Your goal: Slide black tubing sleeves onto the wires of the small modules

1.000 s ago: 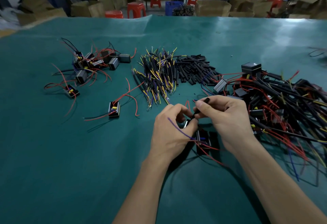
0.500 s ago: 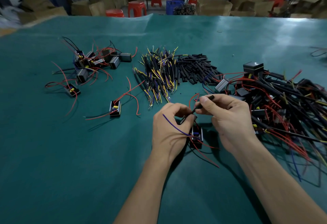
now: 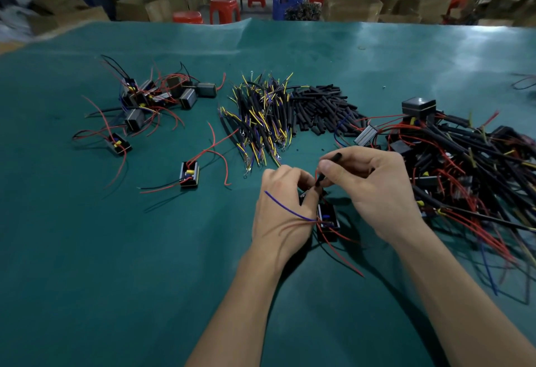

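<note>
Both hands meet over the green desk in the head view: the right hand pinches a black sleeve, tilted down toward the left hand, whose curled fingers pinch a red wire of the small module hanging just beneath. Best to keep that wire taut and straight, feeding the sleeve along its axis so it doesn't buckle.

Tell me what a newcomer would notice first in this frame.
Probably the two hands at centre: the right hand pinches a black sleeve over a red wire, while the left hand pinches that wire beside a small module. Next, the big tangle of sleeved modules at right and the pile of loose sleeves behind, on the green table.
</note>
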A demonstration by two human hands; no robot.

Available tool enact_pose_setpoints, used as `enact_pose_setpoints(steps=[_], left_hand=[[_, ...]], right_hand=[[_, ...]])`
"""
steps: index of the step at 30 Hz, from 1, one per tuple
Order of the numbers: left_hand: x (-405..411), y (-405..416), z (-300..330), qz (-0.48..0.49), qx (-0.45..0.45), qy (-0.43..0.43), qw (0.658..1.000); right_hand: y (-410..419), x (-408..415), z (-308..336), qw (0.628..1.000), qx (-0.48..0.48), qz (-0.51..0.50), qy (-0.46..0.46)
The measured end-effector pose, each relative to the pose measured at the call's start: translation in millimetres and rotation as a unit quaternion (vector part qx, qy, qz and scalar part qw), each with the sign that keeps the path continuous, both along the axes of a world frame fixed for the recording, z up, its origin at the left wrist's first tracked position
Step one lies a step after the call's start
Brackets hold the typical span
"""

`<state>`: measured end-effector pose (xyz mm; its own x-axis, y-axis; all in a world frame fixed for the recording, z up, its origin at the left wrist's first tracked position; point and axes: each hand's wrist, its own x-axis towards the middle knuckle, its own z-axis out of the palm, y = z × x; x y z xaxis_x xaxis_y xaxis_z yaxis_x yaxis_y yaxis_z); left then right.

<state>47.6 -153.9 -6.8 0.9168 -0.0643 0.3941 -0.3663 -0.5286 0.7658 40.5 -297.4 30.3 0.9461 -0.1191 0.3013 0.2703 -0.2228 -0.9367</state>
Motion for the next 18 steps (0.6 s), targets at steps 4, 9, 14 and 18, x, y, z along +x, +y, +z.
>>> enact_pose_setpoints(steps=[4,9,14,18], left_hand=[[0.1,-1.0,-0.7,0.0,0.006,0.008,1.0],[-0.6,-0.7,-1.0,-0.007,0.01,0.025,1.0],[-2.8,-2.2,0.2,-0.01,0.016,0.037,0.999],[-3.6,-1.2,1.8,-0.014,0.016,0.033,0.999]], right_hand=[[-0.4,-0.2,-0.1,0.999,-0.046,0.001,-0.004],[-1.2,0.9,-1.7,0.996,-0.083,0.003,-0.013],[-4.1,2.2,-4.3,0.991,-0.132,0.008,-0.002],[-5.5,1.1,-4.2,0.986,-0.168,0.001,-0.004]])
